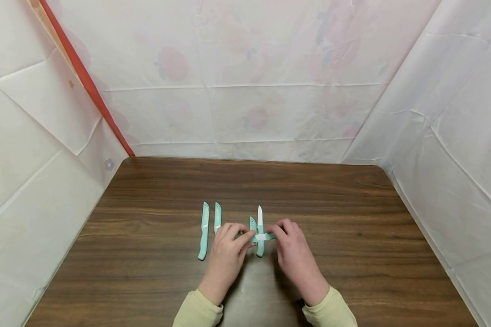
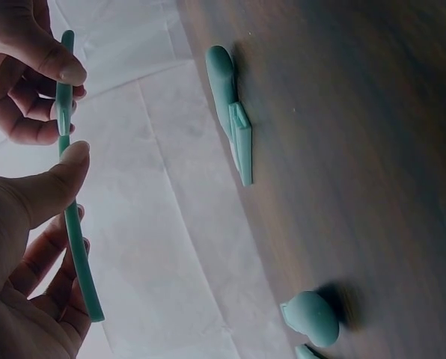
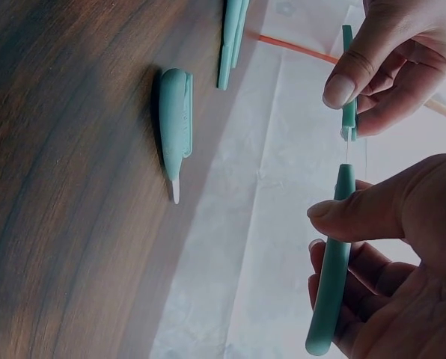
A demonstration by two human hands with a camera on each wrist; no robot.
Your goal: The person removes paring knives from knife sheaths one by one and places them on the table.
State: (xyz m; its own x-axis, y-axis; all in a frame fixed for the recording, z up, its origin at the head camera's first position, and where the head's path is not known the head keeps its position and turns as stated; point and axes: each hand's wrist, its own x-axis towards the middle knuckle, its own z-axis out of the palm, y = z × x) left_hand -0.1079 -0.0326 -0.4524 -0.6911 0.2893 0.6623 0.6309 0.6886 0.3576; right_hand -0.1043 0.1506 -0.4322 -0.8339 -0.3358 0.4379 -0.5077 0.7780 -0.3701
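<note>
Nearest, pale yellow sleeves (image 1: 198,311) cover both forearms, which reach forward and angle inward so that the two hands face each other just above the tabletop. The left hand (image 1: 225,250) pinches a mint-green sheath (image 3: 348,45) between thumb and fingers. Opposite it, the right hand (image 1: 292,245) grips a mint-green handle (image 3: 328,307), thumb laid on one side and fingers bent on the other. A short stretch of white blade (image 1: 261,237) shows between them; that knife lies crosswise, raised off the wood, over the lower part of a bare knife (image 1: 260,227) whose tip points away from the person. A loose sheath (image 1: 253,224) lies just beside this one, on its left. Farther left come a second knife (image 1: 217,216), its lower end hidden by the left hand, and the leftmost knife (image 1: 204,231), both sheathed and roughly parallel. Any marks on the sheaths are too small to read. Brown wood-grain tabletop (image 1: 372,227) gives open room to the right of the right hand, left of the leftmost knife and beyond the blade tips, up to a far edge with rounded corners. Behind that edge hangs a pale curtain (image 1: 245,95) with faint pink prints.
</note>
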